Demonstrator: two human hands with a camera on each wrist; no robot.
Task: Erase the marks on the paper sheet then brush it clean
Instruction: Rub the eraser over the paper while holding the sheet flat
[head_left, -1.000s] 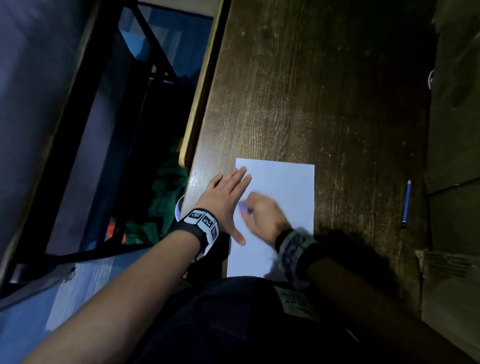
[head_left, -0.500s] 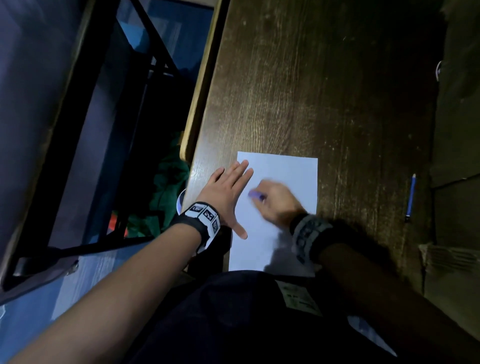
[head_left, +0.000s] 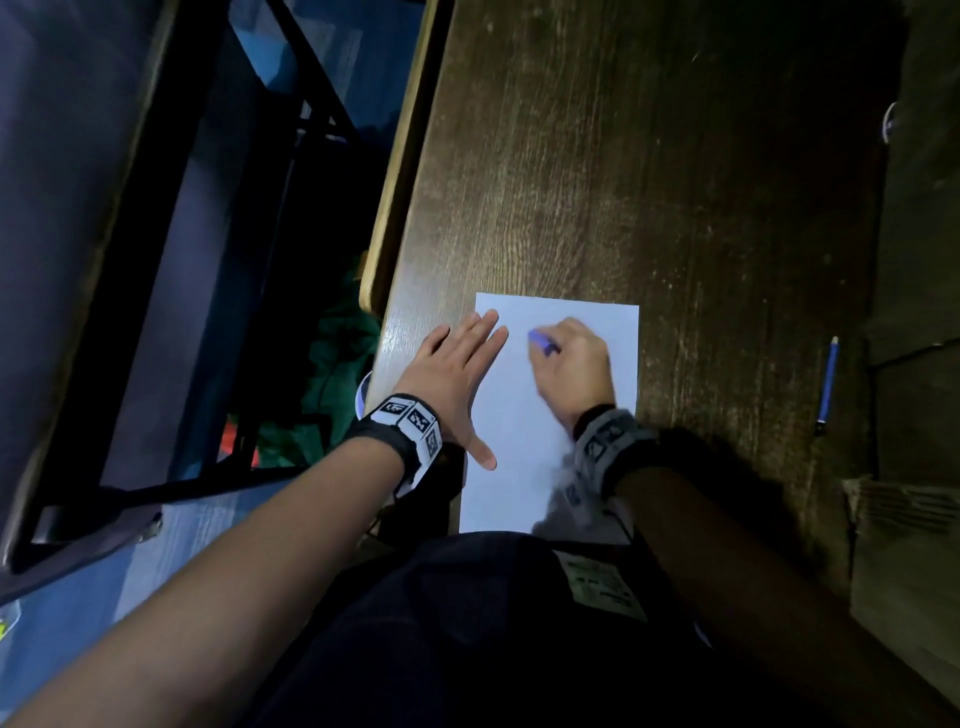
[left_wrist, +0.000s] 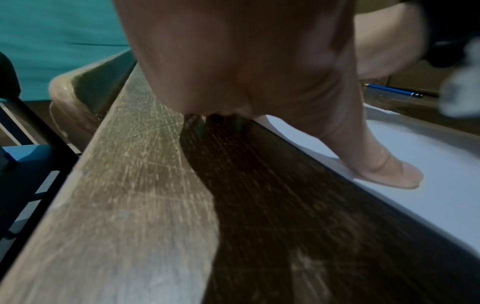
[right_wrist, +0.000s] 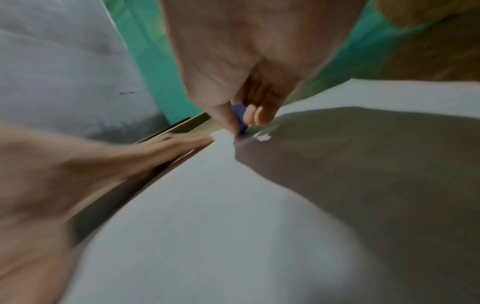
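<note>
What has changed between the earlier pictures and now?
The right hand, still pinching the blue eraser, moved up the paper sheet toward its far edge. The left hand stayed flat on the sheet's left edge; the blue pencil did not move.

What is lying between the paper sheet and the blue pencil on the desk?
Nothing: in the head view only bare desk separates the paper from the pencil.

Head view: I look steeply down on the desk (head_left: 649, 171) from above. Left wrist view sits low at the desk's edge, skimming toward the pencil (left_wrist: 392, 90). Right wrist view is close and blurred. All three share the paper sheet (head_left: 519, 467).
</note>
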